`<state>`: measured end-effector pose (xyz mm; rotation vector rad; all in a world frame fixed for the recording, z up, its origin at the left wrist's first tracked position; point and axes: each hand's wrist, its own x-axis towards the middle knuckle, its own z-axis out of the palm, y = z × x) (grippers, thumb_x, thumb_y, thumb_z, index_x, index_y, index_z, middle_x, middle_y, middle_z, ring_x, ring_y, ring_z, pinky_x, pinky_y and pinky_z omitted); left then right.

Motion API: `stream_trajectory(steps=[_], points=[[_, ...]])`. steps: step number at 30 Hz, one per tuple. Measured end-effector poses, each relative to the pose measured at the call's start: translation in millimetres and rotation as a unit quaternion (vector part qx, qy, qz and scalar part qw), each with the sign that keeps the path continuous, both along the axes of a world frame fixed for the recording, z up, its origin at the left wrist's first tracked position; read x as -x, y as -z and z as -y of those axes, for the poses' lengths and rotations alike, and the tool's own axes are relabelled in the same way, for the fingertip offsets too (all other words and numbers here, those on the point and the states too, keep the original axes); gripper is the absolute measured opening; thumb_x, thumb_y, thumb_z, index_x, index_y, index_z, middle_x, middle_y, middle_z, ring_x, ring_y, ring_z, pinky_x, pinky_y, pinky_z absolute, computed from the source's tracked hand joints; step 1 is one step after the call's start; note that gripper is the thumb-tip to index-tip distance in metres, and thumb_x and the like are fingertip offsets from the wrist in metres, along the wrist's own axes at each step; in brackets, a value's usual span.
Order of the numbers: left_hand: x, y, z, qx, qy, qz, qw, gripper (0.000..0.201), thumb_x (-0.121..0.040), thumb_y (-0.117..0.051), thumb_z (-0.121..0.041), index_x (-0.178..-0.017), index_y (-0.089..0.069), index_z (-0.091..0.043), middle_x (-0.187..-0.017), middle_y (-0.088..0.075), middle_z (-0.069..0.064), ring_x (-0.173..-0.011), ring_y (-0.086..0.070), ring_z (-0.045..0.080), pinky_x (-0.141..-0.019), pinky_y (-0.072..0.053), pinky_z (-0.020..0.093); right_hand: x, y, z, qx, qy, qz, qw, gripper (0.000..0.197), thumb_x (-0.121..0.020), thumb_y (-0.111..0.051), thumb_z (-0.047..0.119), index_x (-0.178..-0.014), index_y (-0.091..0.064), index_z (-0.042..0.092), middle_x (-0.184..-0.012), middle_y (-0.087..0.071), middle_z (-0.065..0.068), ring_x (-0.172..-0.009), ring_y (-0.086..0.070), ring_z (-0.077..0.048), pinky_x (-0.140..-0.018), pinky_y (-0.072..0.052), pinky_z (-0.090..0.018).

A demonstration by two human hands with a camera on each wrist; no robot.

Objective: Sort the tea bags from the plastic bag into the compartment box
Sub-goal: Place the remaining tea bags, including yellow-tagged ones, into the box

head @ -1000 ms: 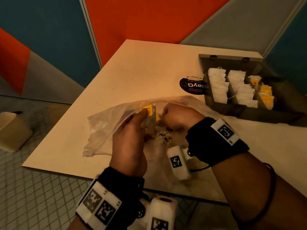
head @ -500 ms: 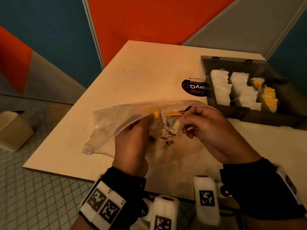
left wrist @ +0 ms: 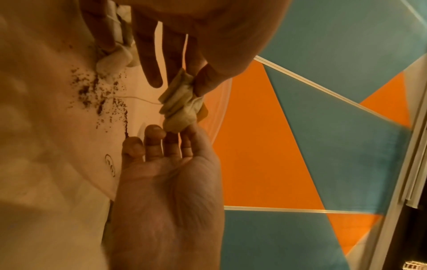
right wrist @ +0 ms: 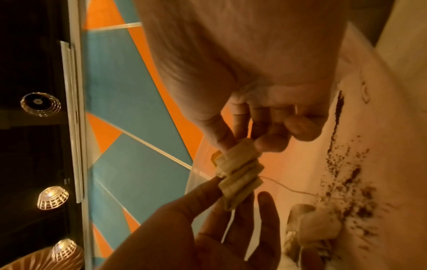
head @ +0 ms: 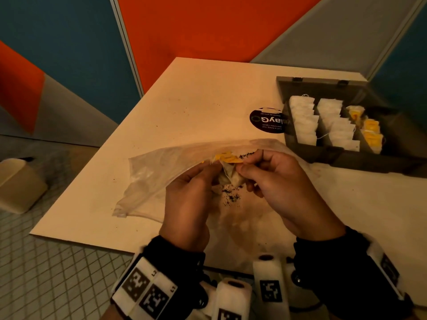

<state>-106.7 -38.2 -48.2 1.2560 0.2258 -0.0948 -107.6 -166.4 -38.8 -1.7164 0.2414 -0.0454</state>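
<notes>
1. Two hands worked at the mouth of the plastic bag (head: 147, 181) in the head view. The left hand (head: 187, 202) and the right hand (head: 277, 181) each pinched the same bunch of tea bags (head: 231, 177), held just above the bag, which lay on the counter (head: 184, 100). The compartment box (head: 300, 151) stood open, well apart to the right, with white bags in two compartments and yellow-tagged bags in a third. Loose tea grains (head: 231, 195) lay under the hands. Risk: a bag appeared to have leaked already; pulling from both sides could tear another.

2. Several folded tea bags (left wrist: 180, 106) showed in the left wrist view, stacked together, with the left hand's fingers (left wrist: 154, 131) curled onto the lower end and the right hand (left wrist: 208, 27) gripping the upper end. A thin string (left wrist: 138, 98) trailed from the stack toward the spilled grains (left wrist: 97, 91). Risk: the string could snag on the separate bag (left wrist: 115, 60) lying below and drag it out.

3. One stack (right wrist: 240, 168) again showed in the right wrist view, pinched by the left hand (right wrist: 265, 91) from above and by the right hand's fingers (right wrist: 208, 190) from below. Another bag (right wrist: 318, 222) rested inside the plastic bag beside the grains (right wrist: 355, 182). Risk: the stacked bags could slip apart in transit and land in the wrong compartment.
</notes>
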Motion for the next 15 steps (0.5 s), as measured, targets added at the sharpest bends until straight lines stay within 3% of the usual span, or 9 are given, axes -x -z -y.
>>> stream_trajectory(steps=[2, 6, 10, 15], points=[[-0.8, -0.4, 1.3, -0.003, -0.003, -0.005, 1.0, 0.017, -0.088, -0.062, -0.015, -0.087, -0.076, -0.005, -0.073, -0.069, 0.007, -0.066, -0.059, 0.017, -0.058, -0.045, 0.026, 0.9, 1.3, -0.8, 0.031, 0.005, -0.007, 0.999, 0.006, -0.085, -0.069, 0.015, -0.081, -0.067, 0.01, -0.068, -0.065, -0.003, -0.057, -0.054, -0.007, -0.053, -0.041, -0.018], [-1.0, 0.3, 3.0, -0.011, -0.004, -0.015, 1.0, 0.015, -0.088, -0.063, -0.019, -0.084, -0.076, -0.013, -0.073, -0.068, 0.002, -0.071, -0.059, 0.017, -0.065, -0.043, 0.032, 3.2, 1.7, -2.9, 0.043, 0.023, -0.009, 0.999, 0.008, -0.083, -0.071, 0.015, -0.077, -0.067, 0.012, -0.076, -0.069, -0.011, -0.058, -0.053, -0.009, -0.062, -0.043, -0.027], [0.5, 3.0, 3.1, -0.019, -0.007, -0.029, 0.999, 0.013, -0.087, -0.064, -0.02, -0.086, -0.076, -0.015, -0.071, -0.068, -0.001, -0.069, -0.06, 0.014, -0.064, -0.042, 0.032, 3.9, -0.2, -4.5, 0.016, 0.054, 0.003, 0.998, 0.005, -0.085, -0.07, 0.017, -0.081, -0.069, 0.013, -0.067, -0.065, 0.003, -0.056, -0.055, -0.002, -0.06, -0.042, -0.022], [-0.7, 2.2, 4.0, -0.02, -0.005, -0.028, 0.999, 0.02, -0.087, -0.064, -0.022, -0.098, -0.076, -0.01, -0.095, -0.075, 0.013, -0.079, -0.066, 0.019, -0.07, -0.045, 0.034, 2.9, 1.3, -8.3, 0.036, 0.056, 0.008, 0.998, 0.006, -0.085, -0.07, 0.017, -0.08, -0.069, 0.013, -0.065, -0.062, 0.004, -0.058, -0.054, -0.004, -0.061, -0.043, -0.022]])
